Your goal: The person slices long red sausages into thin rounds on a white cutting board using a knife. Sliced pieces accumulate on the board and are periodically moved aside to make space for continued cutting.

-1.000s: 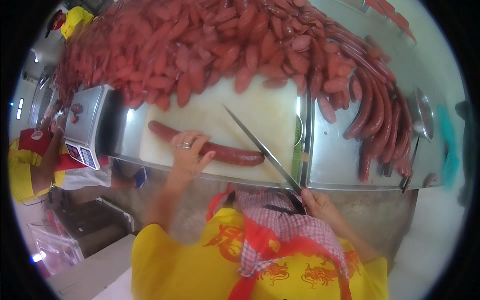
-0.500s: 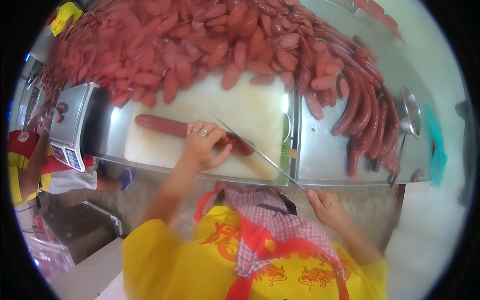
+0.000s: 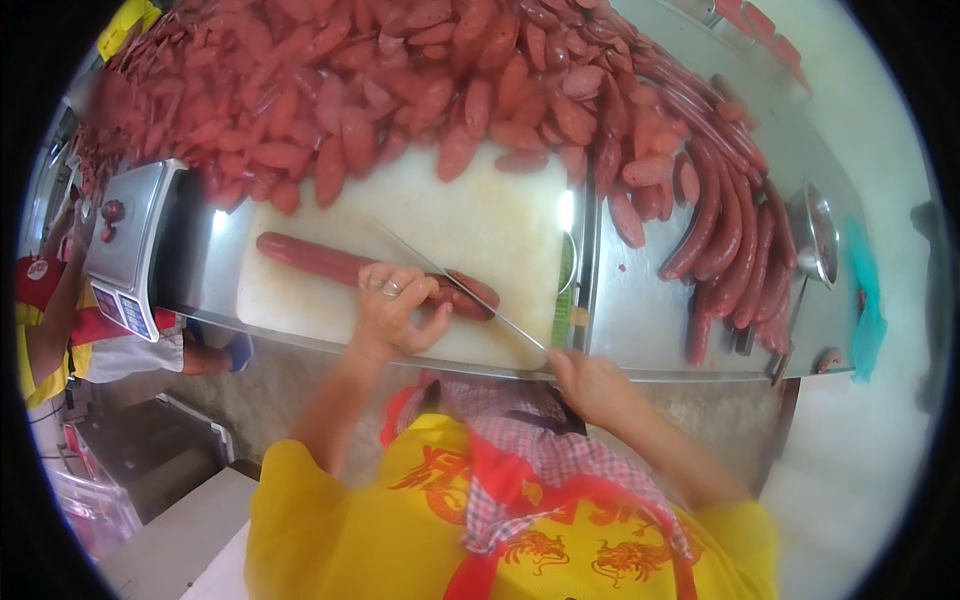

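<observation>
A long red sausage (image 3: 312,258) lies across the white cutting board (image 3: 400,205). My left hand (image 3: 398,308) is closed over its middle, the fingers curled on top and the thumb at the near side. To the right of those fingers, the thin blade of a long knife (image 3: 462,291) crosses the sausage at a slant. Cut faces show in the sausage's right-hand part (image 3: 468,300), beside the blade. At the board's front right, my right hand (image 3: 588,386) grips the knife's handle, which the fingers hide.
A heap of slant-cut sausage slices (image 3: 360,90) covers the table's far side. Whole sausages (image 3: 735,230) lie at right, near a metal bowl (image 3: 815,235) and a teal plastic bag (image 3: 865,300). A weighing scale (image 3: 130,225) stands at left, near another person's arm (image 3: 55,300).
My right hand has moved left and a little forward, sliding the blade farther across the sausage. My left hand still holds the sausage in much the same place.
</observation>
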Demonstrator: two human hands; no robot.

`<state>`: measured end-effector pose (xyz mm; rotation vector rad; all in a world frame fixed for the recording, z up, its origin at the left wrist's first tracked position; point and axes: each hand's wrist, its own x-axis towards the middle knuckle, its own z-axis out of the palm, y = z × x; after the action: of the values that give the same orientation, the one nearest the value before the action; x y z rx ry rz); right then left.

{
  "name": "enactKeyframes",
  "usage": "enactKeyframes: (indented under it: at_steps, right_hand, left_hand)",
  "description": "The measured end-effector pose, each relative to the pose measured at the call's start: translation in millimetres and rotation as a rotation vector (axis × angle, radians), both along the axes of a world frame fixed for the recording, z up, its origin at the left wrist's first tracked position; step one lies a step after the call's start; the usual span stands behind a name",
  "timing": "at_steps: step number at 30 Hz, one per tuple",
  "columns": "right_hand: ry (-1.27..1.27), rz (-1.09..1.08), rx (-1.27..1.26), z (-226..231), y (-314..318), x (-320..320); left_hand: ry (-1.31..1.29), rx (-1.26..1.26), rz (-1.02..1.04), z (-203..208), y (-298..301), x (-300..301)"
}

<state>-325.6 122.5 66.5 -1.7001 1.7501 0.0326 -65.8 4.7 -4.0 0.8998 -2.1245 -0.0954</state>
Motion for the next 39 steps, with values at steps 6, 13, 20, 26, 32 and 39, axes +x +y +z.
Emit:
enactKeyframes:
  at_steps: [6, 13, 20, 26, 32, 39]
  right_hand:
    - [-0.170, -0.080, -0.043, -4, -1, 5]
    - [-0.005, -0.337, 0.309, 67, 88, -29]
    - [-0.087, -0.171, 0.034, 1, 18, 27]
    - [-0.172, -0.135, -0.078, 1, 6, 35]
    - [-0.011, -0.291, 0.185, 51, 88, -1]
    - [-0.087, -0.109, 0.010, -2, 15, 49]
  left_hand:
    - [0.019, 0.057, -0.039, 1, -2, 4]
    - [0.054, 0.070, -0.035, -1, -1, 5]
    - [0.032, 0.083, -0.040, -2, 4, 7]
    - [0.034, 0.051, -0.028, 2, 0, 21]
    - [0.035, 0.106, -0.066, -1, -4, 27]
    - [0.035, 0.162, -0.083, -3, -2, 29]
